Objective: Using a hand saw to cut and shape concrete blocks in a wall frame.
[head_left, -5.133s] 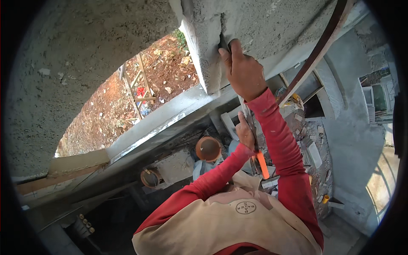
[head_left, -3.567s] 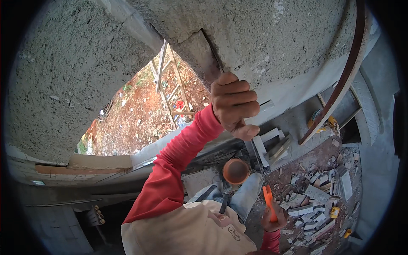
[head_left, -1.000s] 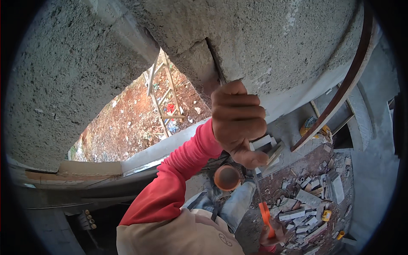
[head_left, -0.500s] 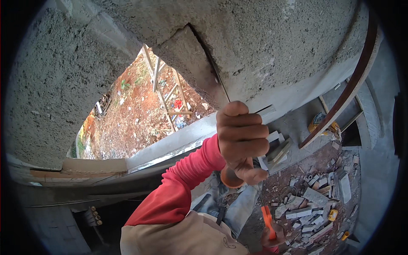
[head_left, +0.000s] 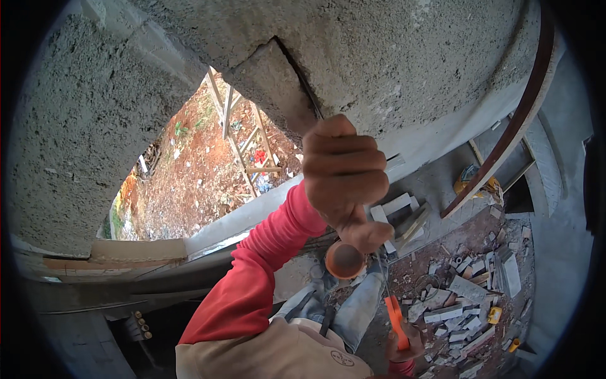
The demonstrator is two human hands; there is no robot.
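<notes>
My left hand, in a red sleeve, is raised in a fist close to the rough concrete wall. A thin dark wire-like strand runs from the fist's top to a narrow slot along a cut block of concrete. Out of the fist's lower side a thin grey line goes down toward an orange-handled tool; whether it is the same strand cannot be made out. Low at the right, my right hand is wrapped around that orange handle. The tool's exact kind is unclear.
A triangular opening shows red soil and wooden props outside. Below stands an orange-brown bucket by my legs. Broken tiles and block pieces cover the floor at right, with a yellow container. A curved dark-edged board arcs at right.
My left fist has moved up and left, closer to the slot, so less strand shows above it. The right hand and orange handle have risen slightly, and more of the bucket shows.
</notes>
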